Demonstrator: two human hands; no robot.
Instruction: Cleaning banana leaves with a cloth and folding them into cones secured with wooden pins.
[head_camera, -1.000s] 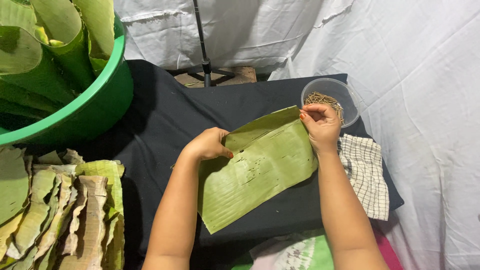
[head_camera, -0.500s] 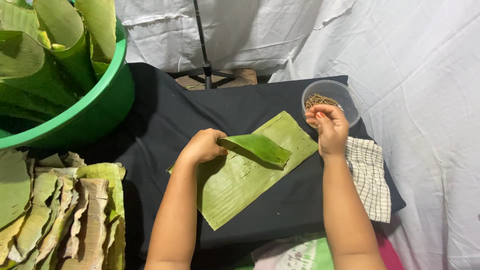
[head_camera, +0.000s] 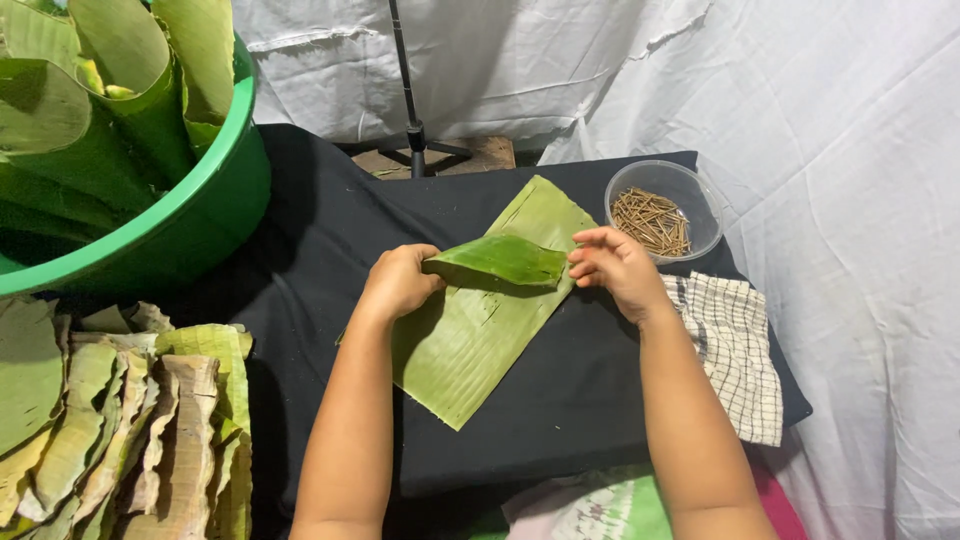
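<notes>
A green banana leaf piece (head_camera: 470, 340) lies on the black cloth-covered table (head_camera: 590, 400), one corner folded over itself. My left hand (head_camera: 398, 282) pinches the left end of the folded flap (head_camera: 497, 262). My right hand (head_camera: 615, 265) grips the flap's right tip with its fingertips. Just behind my right hand stands a clear plastic bowl (head_camera: 700, 195) holding several thin brown sticks (head_camera: 652, 220).
A big green tub (head_camera: 190, 215) of rolled banana leaves sits at the back left. A stack of dry leaf pieces (head_camera: 130, 430) lies at the front left. A checked cloth (head_camera: 735, 350) rests at the right. A black stand pole (head_camera: 405, 80) rises behind, before white sheets.
My right hand left the stick bowl and came down onto the folded flap's tip. The leaf turned and slid left, with its corner now folded across between both hands.
</notes>
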